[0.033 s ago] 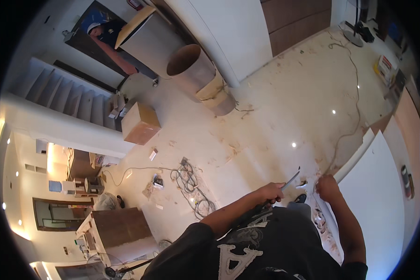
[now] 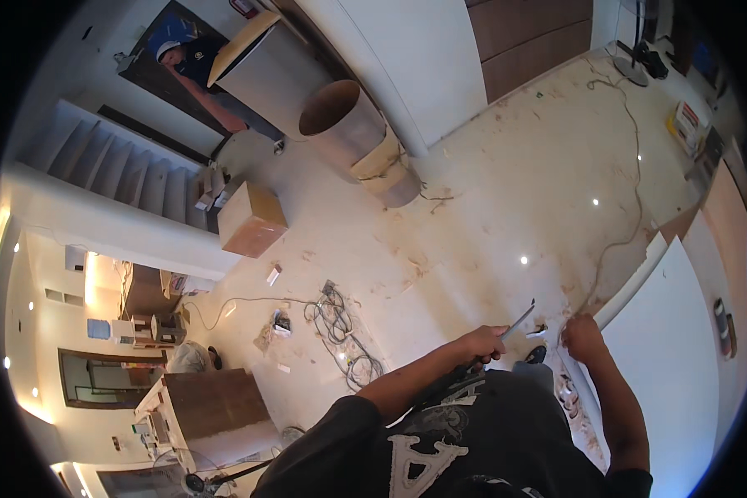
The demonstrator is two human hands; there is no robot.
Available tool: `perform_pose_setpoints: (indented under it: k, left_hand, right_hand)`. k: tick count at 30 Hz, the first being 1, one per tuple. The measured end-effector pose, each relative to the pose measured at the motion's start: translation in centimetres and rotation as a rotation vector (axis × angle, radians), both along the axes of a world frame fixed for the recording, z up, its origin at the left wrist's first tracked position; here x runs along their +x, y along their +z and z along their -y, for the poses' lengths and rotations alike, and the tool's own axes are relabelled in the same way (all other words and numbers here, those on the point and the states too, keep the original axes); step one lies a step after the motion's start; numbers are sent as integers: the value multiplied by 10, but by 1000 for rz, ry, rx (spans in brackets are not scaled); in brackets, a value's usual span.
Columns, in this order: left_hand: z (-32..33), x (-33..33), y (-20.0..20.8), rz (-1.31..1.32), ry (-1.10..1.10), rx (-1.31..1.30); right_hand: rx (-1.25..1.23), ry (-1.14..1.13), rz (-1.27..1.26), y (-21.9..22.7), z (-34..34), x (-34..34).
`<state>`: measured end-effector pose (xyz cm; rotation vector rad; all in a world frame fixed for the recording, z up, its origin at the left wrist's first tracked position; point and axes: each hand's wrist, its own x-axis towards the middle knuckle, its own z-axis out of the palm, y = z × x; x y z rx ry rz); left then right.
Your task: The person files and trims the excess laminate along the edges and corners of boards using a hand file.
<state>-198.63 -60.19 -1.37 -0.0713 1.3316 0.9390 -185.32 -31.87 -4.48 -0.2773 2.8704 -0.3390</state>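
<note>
My left hand (image 2: pixel 481 343) is closed round the handle end of a long, thin, slightly curved metal tool (image 2: pixel 519 321) with a dark tip. Its exact kind is not clear; it points up and to the right, in front of my body. My right hand (image 2: pixel 583 337) is a closed fist beside the near edge of a large white panel (image 2: pixel 664 349). What its fingers hold, if anything, is hidden. Wood shavings (image 2: pixel 571 398) lie along the floor between my body and the panel.
A tangled cable (image 2: pixel 340 332) lies on the floor to the left. Another cord (image 2: pixel 637 183) runs along the right. A tall cylinder (image 2: pixel 365 149), a box (image 2: pixel 253 220) and a brown cabinet (image 2: pixel 216 407) stand around. A person (image 2: pixel 199 62) is at the far left.
The view has shifted very slightly, and more of my shoe shows below the tool. Both hands keep the same hold and nearly the same place.
</note>
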Motion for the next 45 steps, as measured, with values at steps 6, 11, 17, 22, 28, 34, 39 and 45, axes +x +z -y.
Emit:
perform_pose_setpoints:
  k: [6,11,17,22,28,34,39,45]
  left_hand:
    - [-67,-1,7,-132,-146,-68]
    - [-119,13,-12,-368,-358,143]
    - [-202,16,59,-248,-292,39]
    - [-249,21,71,-175,-356,48]
    - [-277,14,78,-120,-255,-24]
    - [-297,18,83,-85,-225,-52]
    - [-304,30,79,-91,-245,-59]
    - [-304,31,68,-103,-265,-83]
  right_hand:
    - [-177,-150,-73,6,-33,1]
    - [-266,-237,-122,-7,-103,-25]
    - [-400,-131,97,12,-172,-38]
    - [-567,-186,195,5,-220,-33]
    - [-577,-183,322,32,-248,-55]
    - [-466,-209,501,42,-257,-50]
    - [-487,-251,560,31,-257,-42]
    - [-352,-150,493,27,-242,-57]
